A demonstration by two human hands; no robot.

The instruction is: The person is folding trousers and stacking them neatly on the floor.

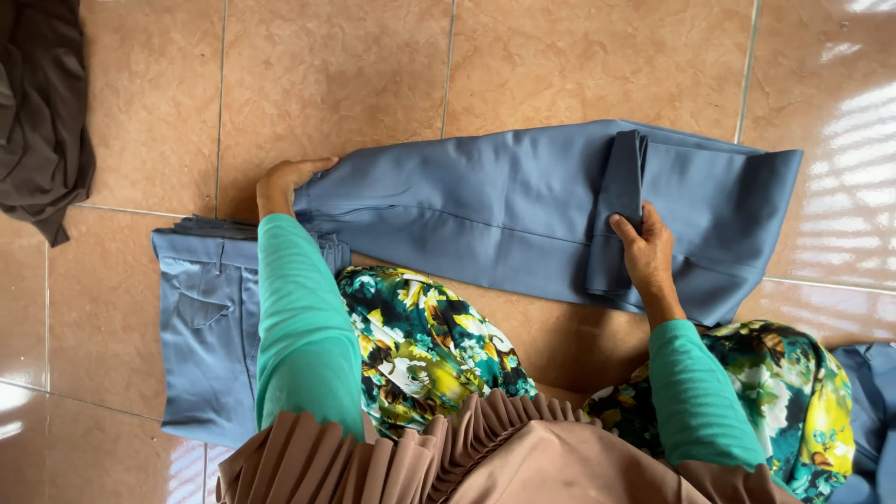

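blue trousers (523, 210) lie on the tile floor (327, 84), long axis left to right. right hand (644, 247) pinches the folded-back leg end, left hand (280, 182) presses flat near the waist.

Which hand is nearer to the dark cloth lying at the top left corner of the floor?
Left. The left hand presses the blue trousers nearer the dark cloth; the right hand is far right.
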